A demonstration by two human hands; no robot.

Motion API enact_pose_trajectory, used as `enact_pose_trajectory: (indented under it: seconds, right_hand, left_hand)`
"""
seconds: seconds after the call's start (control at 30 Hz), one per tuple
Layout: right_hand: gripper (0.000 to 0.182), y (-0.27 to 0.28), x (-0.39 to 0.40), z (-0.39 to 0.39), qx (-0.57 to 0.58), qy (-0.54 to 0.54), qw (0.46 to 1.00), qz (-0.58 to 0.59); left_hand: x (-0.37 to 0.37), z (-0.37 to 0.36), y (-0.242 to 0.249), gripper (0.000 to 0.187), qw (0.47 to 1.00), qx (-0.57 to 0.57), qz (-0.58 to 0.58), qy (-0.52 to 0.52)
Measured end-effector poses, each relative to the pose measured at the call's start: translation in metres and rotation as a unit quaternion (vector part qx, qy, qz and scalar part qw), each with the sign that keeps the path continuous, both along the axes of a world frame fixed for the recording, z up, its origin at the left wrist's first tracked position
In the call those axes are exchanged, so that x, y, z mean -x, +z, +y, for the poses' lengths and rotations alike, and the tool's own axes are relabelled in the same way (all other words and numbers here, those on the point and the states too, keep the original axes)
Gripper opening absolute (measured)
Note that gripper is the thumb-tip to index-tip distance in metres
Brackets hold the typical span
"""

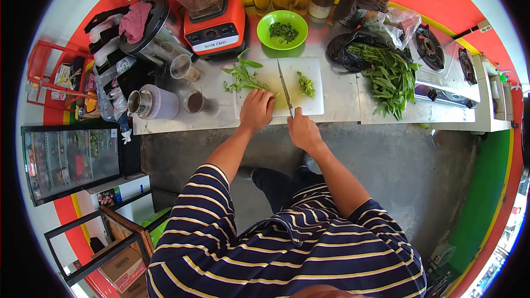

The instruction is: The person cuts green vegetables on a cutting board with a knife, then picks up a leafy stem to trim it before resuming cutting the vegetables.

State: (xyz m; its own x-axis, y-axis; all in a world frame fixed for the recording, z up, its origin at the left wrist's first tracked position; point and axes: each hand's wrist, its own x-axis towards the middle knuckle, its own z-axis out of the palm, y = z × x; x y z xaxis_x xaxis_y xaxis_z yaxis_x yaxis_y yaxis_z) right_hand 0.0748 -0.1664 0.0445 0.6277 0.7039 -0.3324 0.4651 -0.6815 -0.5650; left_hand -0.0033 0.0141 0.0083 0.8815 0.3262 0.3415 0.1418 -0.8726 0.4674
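My left hand (257, 109) is closed around the stem end of a small bunch of leafy greens (243, 75), pressed on the white cutting board (314, 107). The leaves spread out to the left and past the board's edge. In my right hand (304, 131) is the handle of a kitchen knife (285, 86). Its blade points away from me across the board, just right of the bunch. To the right of the blade lies a little pile of chopped green stems (306, 85). Behind the board, a bright green bowl (266, 36) contains finely chopped greens (283, 32).
A red blender (218, 36) stands behind left. Near the front edge at left are a glass of dark liquid (195, 102) and a pale jug (161, 102). On the right lie a large bunch of greens (391, 80) and a black plastic bag (345, 49), beside a gas stove (441, 72).
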Motion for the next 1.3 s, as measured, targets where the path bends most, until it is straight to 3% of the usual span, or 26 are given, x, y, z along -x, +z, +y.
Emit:
enact_pose_trajectory:
  seconds: [0.3,0.63,0.9,1.3]
  right_hand:
    - [0.033,0.001,0.002,0.013,0.005,0.006,1.0,-0.018]
    - [0.032,0.004,0.012,0.016,0.042,0.04,0.997,-0.049]
    - [0.027,-0.007,0.009,0.033,0.084,0.048,0.992,-0.083]
    - [0.031,0.001,0.011,0.034,0.079,0.035,0.996,-0.022]
  left_hand:
    - [0.002,0.004,0.001,0.015,0.998,-0.043,-0.013,-0.051]
    - [0.002,0.004,0.001,0.016,0.999,-0.017,0.039,0.009]
    - [0.002,0.006,-0.001,0.011,0.999,-0.022,0.028,-0.009]
    - [0.001,0.006,-0.003,0.011,1.0,-0.01,0.01,-0.007]
